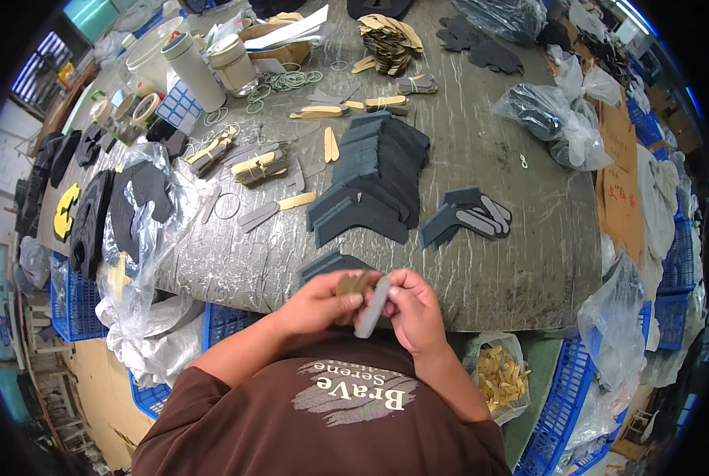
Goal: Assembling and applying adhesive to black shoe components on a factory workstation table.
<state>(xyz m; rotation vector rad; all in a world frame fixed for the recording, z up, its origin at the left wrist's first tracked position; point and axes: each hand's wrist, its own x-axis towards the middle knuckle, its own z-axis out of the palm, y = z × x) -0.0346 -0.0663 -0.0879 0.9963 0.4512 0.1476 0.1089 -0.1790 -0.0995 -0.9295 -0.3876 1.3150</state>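
Close to my chest, at the table's near edge, both hands work together. My left hand (316, 303) is closed on a few small brownish flat pieces (353, 284). Pinched in the fingers of my right hand (418, 316) is a grey round-ended strip (372, 309), tilted upright beside them. Just beyond my left hand lie some dark bent pads (332, 264), partly covered by it. Farther out, a long overlapping row of similar dark bent pads (374, 178) spreads over the table. To its right, grey rounded strips (485, 218) rest on a few more bent pads (442, 222).
Bundles of tan and grey strips (258, 164) lie left of the row. A tan stack (390, 40), rubber bands (291, 81), a white bottle (194, 73) and a jar (232, 65) stand farther back. Plastic bags (557, 123) sit at right; blue crates (557, 404) flank the table (521, 278).
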